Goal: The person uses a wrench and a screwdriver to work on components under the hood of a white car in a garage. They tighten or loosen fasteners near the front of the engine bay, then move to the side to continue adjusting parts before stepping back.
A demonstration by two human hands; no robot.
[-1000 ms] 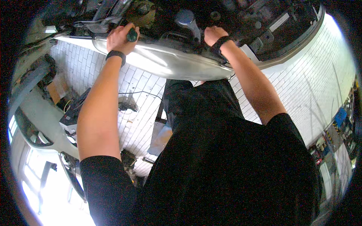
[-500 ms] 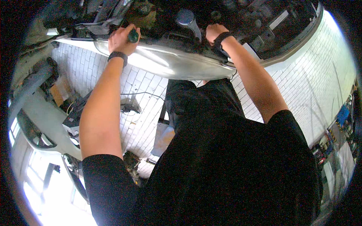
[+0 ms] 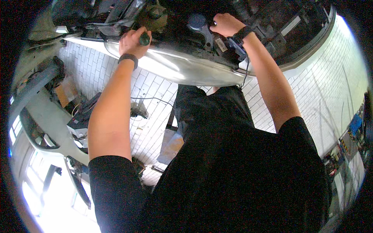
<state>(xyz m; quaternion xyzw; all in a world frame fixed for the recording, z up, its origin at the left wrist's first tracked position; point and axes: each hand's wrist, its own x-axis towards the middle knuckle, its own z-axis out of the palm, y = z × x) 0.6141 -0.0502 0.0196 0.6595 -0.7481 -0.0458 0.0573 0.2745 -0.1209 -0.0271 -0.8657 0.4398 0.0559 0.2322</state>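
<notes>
My left hand [image 3: 132, 43] is wrapped round a dark green tool handle [image 3: 144, 39], whose butt end faces up; the working end is hidden below. The hand is at the top edge of a long, clear car headlight [image 3: 190, 70]. My right hand [image 3: 228, 25] is over the engine bay with its fingers curled, just right of a round blue cap [image 3: 197, 22] on a grey neck. Whatever those fingers may hold is hidden. Below the right wrist lie a small pale label [image 3: 221, 45] and a thin black cable [image 3: 246, 73] running down past the headlight's end.
Dark engine-bay parts [image 3: 268, 35] surround my hands, bordered on the right by a light body edge [image 3: 307, 64]. White brick-patterned flooring [image 3: 314, 93] spreads beyond. A detached pale bumper [image 3: 54, 120] stands at left, near a cardboard piece [image 3: 66, 91]. Various items line the far right.
My right hand has moved farther into the engine bay, uncovering the label and cable below its wrist. My left hand keeps its grip on the handle. The whole view has shifted slightly.
</notes>
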